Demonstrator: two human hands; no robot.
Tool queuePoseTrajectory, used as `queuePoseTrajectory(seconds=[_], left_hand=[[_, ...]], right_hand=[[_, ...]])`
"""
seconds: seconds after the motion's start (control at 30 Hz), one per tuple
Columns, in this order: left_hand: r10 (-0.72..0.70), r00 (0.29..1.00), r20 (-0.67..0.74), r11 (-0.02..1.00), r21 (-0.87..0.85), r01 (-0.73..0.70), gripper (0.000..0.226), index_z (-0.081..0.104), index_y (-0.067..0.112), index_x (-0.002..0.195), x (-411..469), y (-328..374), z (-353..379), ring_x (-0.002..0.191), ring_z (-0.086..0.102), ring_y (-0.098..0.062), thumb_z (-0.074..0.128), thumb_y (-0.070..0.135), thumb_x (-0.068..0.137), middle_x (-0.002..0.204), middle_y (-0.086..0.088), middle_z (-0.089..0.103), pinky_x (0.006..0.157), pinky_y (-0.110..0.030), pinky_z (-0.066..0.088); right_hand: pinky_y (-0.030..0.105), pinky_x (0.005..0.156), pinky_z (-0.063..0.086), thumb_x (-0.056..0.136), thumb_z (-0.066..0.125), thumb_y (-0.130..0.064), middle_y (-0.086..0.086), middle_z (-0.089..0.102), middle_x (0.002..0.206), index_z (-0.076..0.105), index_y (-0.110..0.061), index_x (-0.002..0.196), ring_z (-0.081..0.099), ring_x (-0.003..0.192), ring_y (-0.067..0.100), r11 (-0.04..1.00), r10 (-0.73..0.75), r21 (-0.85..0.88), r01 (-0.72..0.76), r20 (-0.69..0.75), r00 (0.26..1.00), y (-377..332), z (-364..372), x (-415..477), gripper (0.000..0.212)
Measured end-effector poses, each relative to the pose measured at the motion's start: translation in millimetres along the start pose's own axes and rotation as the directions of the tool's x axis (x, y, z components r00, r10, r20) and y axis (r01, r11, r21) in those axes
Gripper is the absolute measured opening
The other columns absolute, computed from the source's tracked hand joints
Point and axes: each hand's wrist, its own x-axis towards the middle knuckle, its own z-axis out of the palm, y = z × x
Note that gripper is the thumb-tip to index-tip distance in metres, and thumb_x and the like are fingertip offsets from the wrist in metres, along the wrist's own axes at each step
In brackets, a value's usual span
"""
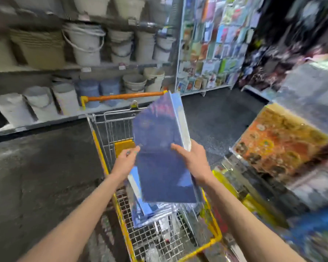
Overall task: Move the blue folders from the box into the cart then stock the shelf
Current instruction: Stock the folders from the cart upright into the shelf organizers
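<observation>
A stack of blue folders [159, 148] is held tilted above the wire cart [121, 186]. My right hand [191, 159] grips its right edge, thumb lying on the top cover. My left hand [127, 159] touches the stack's left edge with fingers extended; whether it grips is blurred. More blue folders [140, 207] lie in the cart's basket below the held stack. The cart has a yellow frame and an orange handle [125, 95] at its far end.
Shelves with white and blue buckets [83, 44] run along the left. A card rack [210, 44] stands at the back. On the right are wrapped, patterned goods [280, 146] close to the cart. Dark floor [36, 167] lies to the left.
</observation>
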Motion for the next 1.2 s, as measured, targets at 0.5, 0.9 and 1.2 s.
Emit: queuePoseTrajectory(seconds=[0.5, 0.9, 1.2], left_hand=[[0.455, 0.874, 0.173, 0.825, -0.451, -0.34, 0.025, 0.071, 0.017, 0.087, -140, 257, 50, 0.053, 0.067, -0.002, 0.07, 0.042, 0.092, 0.065, 0.011, 0.072, 0.047, -0.017, 0.05], [0.707, 0.63, 0.321, 0.664, -0.609, -0.435, 0.051, 0.077, 0.015, 0.107, -340, 358, 210, 0.093, 0.075, -0.028, 0.077, 0.058, 0.079, 0.1, -0.003, 0.078, 0.084, -0.05, 0.061], [0.877, 0.391, 0.278, 0.479, -0.482, -0.733, 0.041, 0.068, 0.016, 0.096, -540, 376, 358, 0.082, 0.071, -0.019, 0.071, 0.056, 0.083, 0.087, 0.006, 0.073, 0.073, -0.037, 0.056]], right_hand=[[0.025, 0.055, 0.054, 0.085, 0.078, -0.017, -0.002, 0.074, 0.084, 0.057, -0.011, 0.111, 0.07, 0.066, 0.012, 0.928, -0.24, 0.208, 0.309, -0.301, 0.923, -204, -175, -128, 0.034], [0.04, 0.082, 0.06, 0.086, 0.076, -0.021, 0.004, 0.076, 0.107, 0.063, -0.015, 0.117, 0.073, 0.098, 0.025, 0.878, -0.432, -0.133, 0.459, -0.633, 0.642, -271, -376, -282, 0.034], [0.04, 0.076, 0.06, 0.088, 0.074, -0.013, 0.004, 0.075, 0.11, 0.061, -0.016, 0.115, 0.074, 0.095, 0.025, 0.854, -0.455, -0.253, 0.455, -0.787, 0.417, -270, -534, -456, 0.03]])
